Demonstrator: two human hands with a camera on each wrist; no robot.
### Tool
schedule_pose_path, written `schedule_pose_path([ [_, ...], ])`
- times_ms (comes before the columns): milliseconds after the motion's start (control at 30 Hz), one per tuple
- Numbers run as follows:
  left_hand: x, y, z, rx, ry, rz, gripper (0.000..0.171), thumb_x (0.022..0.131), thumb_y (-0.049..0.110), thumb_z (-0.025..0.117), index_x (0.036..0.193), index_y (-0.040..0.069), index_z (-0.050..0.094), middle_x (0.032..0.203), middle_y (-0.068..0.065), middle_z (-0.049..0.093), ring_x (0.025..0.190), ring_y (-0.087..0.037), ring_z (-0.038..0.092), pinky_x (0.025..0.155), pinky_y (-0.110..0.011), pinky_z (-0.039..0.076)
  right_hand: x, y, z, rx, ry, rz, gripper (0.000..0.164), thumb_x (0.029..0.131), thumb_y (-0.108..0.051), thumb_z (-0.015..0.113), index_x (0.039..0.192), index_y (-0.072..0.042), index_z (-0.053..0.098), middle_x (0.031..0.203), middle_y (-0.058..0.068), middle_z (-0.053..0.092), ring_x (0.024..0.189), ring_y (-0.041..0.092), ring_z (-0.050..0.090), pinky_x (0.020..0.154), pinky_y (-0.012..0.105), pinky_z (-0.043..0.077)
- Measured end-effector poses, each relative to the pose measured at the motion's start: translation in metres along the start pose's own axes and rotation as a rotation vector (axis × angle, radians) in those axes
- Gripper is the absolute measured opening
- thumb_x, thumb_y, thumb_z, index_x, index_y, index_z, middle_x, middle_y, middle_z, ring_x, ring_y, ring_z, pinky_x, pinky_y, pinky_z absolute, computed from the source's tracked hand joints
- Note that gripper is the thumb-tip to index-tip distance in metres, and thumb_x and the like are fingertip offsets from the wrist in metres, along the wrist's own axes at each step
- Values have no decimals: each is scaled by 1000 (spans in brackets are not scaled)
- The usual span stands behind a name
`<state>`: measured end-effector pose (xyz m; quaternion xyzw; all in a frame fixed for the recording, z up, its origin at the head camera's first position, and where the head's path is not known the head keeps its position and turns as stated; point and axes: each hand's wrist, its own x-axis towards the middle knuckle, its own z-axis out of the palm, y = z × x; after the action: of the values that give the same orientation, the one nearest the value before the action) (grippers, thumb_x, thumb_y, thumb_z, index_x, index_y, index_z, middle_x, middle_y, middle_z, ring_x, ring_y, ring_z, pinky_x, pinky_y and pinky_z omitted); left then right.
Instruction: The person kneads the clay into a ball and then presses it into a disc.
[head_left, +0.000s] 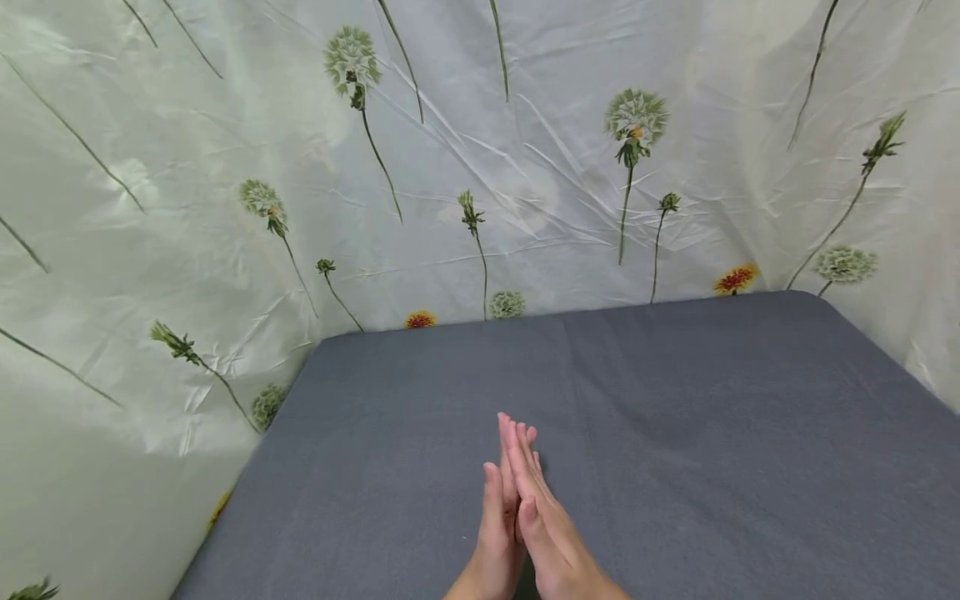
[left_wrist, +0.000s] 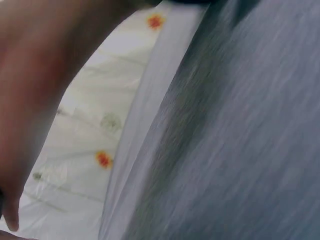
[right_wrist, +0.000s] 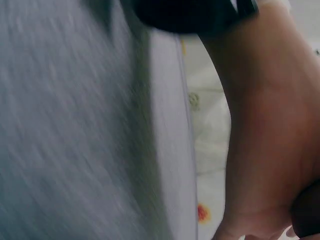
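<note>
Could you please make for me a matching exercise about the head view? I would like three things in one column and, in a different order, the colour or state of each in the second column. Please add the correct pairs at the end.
Things:
1. Left hand and right hand
2. Surface
3. Sheet

Colour or state:
A. pale, flower-patterned
B. set together, pointing away from the person
C. plain dark grey

Right pairs: 1-B, 2-C, 3-A
</note>
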<state>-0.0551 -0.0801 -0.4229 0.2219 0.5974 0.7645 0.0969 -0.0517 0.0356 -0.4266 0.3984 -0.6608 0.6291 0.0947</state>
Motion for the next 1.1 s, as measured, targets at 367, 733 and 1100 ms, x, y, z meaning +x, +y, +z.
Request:
schedule_pose_path([
  [367, -7, 22, -4, 83, 8, 190, 64, 106, 65, -12, 162, 44, -33, 179, 7, -25, 163, -25, -32, 120, -76, -18, 6, -1, -1, 179, -34, 307, 56, 119, -24, 7, 172, -32, -12, 181, -2, -15, 162, -6, -13, 132, 27, -10],
  [733, 5, 12, -10, -3, 203, -21, 61, 109, 64, -7, 166, 47, -25, 182, -1, -9, 168, -32, -19, 129, -72, -9, -4, -2, 17, 7, -37, 80, 57, 120, -22, 12, 173, -9, -2, 181, 18, -8, 167, 7, -14, 123, 7, -10],
  [1100, -2, 7, 11, -6, -76, 122, 59, 111, 49, -14, 163, 32, -36, 177, 5, -29, 163, -2, -19, 134, -27, -6, 19, -6, -15, -56, 52, 201, 57, 119, -20, 10, 174, -27, -5, 183, 0, 1, 168, 4, -4, 125, 11, -7],
])
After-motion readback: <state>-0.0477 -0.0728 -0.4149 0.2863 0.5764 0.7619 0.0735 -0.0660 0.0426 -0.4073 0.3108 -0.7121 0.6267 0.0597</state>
